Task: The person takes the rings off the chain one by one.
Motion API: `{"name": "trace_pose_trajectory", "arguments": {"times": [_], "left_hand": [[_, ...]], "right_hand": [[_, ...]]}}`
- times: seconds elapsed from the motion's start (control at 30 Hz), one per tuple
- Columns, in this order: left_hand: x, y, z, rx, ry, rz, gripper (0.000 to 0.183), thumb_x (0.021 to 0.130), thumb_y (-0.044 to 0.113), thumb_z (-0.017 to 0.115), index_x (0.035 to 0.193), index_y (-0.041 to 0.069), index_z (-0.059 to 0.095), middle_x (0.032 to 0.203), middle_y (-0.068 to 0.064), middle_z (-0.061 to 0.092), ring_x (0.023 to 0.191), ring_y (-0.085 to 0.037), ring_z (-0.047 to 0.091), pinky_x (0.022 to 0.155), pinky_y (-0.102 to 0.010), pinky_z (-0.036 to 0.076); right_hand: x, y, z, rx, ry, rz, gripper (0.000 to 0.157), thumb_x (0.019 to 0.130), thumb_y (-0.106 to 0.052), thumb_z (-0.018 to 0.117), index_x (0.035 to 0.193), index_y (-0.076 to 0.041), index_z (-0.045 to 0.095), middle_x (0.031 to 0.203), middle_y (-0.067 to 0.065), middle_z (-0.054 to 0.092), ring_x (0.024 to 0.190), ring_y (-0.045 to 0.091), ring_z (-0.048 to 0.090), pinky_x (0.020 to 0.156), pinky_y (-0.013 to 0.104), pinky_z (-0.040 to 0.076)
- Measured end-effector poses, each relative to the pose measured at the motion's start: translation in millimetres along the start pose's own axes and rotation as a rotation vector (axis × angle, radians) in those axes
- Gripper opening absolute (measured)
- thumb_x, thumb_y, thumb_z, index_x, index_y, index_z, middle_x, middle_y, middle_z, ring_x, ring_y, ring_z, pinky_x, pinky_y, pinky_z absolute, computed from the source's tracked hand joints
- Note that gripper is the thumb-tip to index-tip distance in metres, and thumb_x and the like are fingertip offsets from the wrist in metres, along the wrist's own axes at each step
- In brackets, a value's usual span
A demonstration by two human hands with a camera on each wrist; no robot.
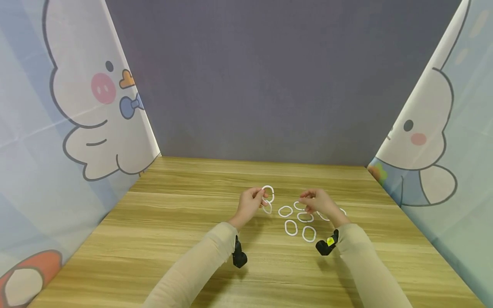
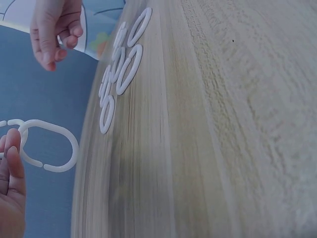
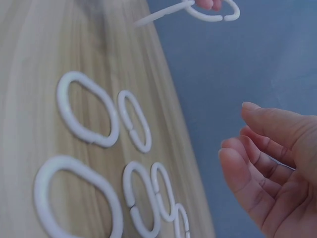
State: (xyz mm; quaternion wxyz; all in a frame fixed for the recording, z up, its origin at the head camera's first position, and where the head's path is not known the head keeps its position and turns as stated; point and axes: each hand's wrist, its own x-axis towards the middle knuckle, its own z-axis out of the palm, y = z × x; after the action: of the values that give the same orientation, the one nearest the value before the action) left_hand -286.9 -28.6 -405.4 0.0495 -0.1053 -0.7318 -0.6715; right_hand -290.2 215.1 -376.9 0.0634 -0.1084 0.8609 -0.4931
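My left hand [image 1: 248, 205] pinches a white plastic C-shaped link [image 1: 273, 193] above the table. A second white link [image 2: 76, 148] is hooked through it and hangs from it. Each link has a small gap in its side. My right hand [image 1: 320, 202] hovers over the loose white links with its fingers loosely bent and nothing between them. Several such links [image 3: 63, 106] lie flat on the table below it, and the hand partly hides some of them in the head view.
The wood-grain table [image 1: 154, 239] stretches around the links. A dark grey panel [image 1: 262, 85] stands along its far edge. Cloths printed with cartoon animals hang at the left [image 1: 23, 141] and right [image 1: 470, 179]. Black wrist cameras [image 1: 239, 259] sit below both wrists.
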Motion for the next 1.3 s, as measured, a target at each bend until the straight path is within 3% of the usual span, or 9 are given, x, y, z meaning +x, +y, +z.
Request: {"name": "trace_pose_trajectory", "arguments": {"times": [0.27,0.47,0.6,0.83,1.07,1.3], "left_hand": [[-0.6,0.0,-0.9,0.006,-0.009,0.010,0.025,0.096,0.009,0.051,0.109,-0.011,0.060,0.095,-0.025,0.063,0.061,-0.014,0.062,0.059,-0.029,0.052],[-0.3,0.5,0.0,0.011,-0.005,-0.011,0.026,0.096,0.010,0.051,0.109,-0.011,0.060,0.095,-0.025,0.062,0.057,-0.008,0.059,0.056,-0.021,0.050],[-1.3,0.8,0.1,0.005,-0.008,-0.011,0.027,0.096,0.012,0.051,0.110,-0.010,0.060,0.094,-0.025,0.063,0.058,-0.011,0.060,0.056,-0.021,0.049],[-4.7,1.4,-0.9,0.001,-0.030,0.068,0.028,0.096,0.014,0.052,0.107,-0.010,0.060,0.087,-0.017,0.065,0.059,-0.014,0.061,0.056,-0.023,0.050],[-1.7,0.8,1.2,0.014,-0.031,-0.007,0.023,0.096,0.011,0.050,0.106,-0.006,0.063,0.093,-0.023,0.063,0.061,-0.016,0.061,0.057,-0.024,0.050],[-1.4,-0.5,3.7,0.023,-0.036,0.003,0.023,0.096,0.012,0.051,0.103,-0.007,0.063,0.090,-0.020,0.064,0.060,-0.016,0.060,0.056,-0.024,0.049]], "right_hand": [[7.6,-9.5,3.0,0.017,-0.001,-0.027,0.026,0.090,-0.006,0.059,0.106,0.013,0.054,0.085,0.022,0.057,0.057,0.017,0.058,0.056,0.034,0.054],[12.6,-17.6,6.0,0.026,0.008,-0.031,0.027,0.089,-0.007,0.060,0.107,0.013,0.055,0.077,0.011,0.058,0.056,0.015,0.057,0.054,0.030,0.053],[14.9,-24.2,8.6,0.039,0.015,-0.034,0.028,0.089,-0.007,0.061,0.107,0.013,0.055,0.076,0.008,0.058,0.056,0.017,0.058,0.055,0.033,0.054],[18.6,-31.7,13.4,0.039,0.006,-0.043,0.027,0.089,-0.009,0.062,0.106,0.011,0.056,0.082,0.015,0.057,0.057,0.016,0.058,0.056,0.033,0.054],[20.5,-41.9,19.8,0.026,-0.001,-0.063,0.024,0.089,-0.010,0.062,0.104,0.009,0.057,0.081,0.012,0.057,0.058,0.018,0.058,0.057,0.034,0.054],[22.9,-48.6,27.7,0.014,-0.004,-0.098,0.022,0.089,-0.007,0.061,0.103,0.010,0.058,0.082,0.012,0.057,0.057,0.015,0.057,0.060,0.043,0.054]]}}
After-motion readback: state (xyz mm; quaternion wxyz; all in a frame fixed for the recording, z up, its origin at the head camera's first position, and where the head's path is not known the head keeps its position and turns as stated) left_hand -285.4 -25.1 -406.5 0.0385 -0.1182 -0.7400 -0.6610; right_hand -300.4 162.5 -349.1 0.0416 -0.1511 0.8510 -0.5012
